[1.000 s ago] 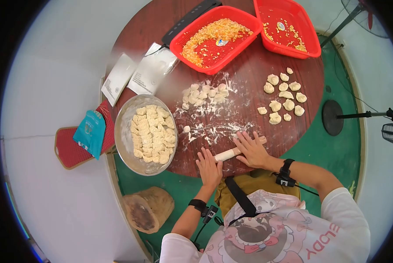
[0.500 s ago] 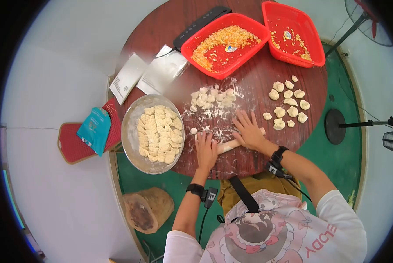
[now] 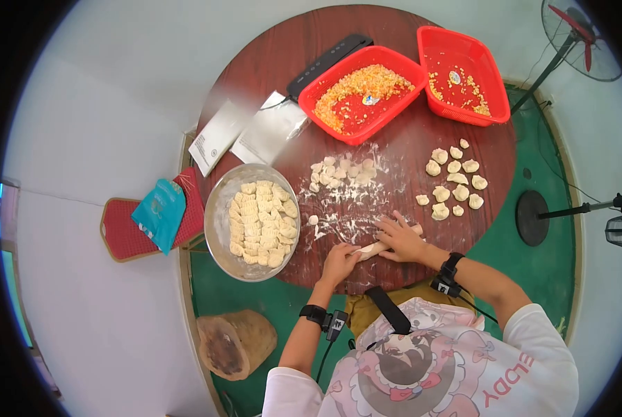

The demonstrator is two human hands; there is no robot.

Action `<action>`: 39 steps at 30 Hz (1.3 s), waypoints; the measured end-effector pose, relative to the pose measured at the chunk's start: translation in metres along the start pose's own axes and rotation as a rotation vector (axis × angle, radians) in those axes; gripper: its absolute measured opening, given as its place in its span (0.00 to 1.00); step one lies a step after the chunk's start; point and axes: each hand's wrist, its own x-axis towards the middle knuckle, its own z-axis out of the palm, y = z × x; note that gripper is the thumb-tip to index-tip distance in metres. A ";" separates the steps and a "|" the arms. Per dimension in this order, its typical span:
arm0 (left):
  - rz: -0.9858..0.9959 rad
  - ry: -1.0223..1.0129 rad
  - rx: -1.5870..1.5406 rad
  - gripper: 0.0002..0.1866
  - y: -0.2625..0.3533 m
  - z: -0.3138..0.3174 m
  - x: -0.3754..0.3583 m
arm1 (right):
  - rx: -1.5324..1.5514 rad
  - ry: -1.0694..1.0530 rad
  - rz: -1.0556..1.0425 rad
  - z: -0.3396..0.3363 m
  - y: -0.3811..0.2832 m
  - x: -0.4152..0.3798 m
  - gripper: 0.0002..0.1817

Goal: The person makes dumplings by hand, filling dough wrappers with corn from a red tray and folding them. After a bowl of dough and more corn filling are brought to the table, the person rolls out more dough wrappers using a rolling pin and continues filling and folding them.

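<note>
A pale, floury roll point(image 3: 372, 250), dough or a rolling pin, lies slantwise near the front table edge. My left hand point(image 3: 338, 264) has its fingers drawn together on the roll's left end. Across its right part rests my right hand point(image 3: 402, 240), fingers spread, with the far end showing beyond it. Small pale dough pieces point(image 3: 342, 171) lie on scattered flour behind the hands, and one small piece point(image 3: 313, 219) is nearer the bowl. Several filled dumplings point(image 3: 457, 178) sit at the right.
At the left, a metal bowl point(image 3: 216, 240) holds many dumplings. Two red baskets point(image 3: 356, 137) point(image 3: 495, 118) with yellow-orange filling stand at the back, beside a black device point(image 3: 333, 61) and white packets point(image 3: 262, 135). A fan stand point(image 3: 531, 215) is to the right.
My left hand has gone from lying flat with fingers extended to curled at the roll's end. My right hand has drawn back nearer my body. The whole view has shifted slightly.
</note>
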 end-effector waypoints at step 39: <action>-0.459 -0.728 -1.406 0.23 0.016 -0.016 -0.041 | 0.277 -0.548 0.098 -0.103 -0.056 0.012 0.15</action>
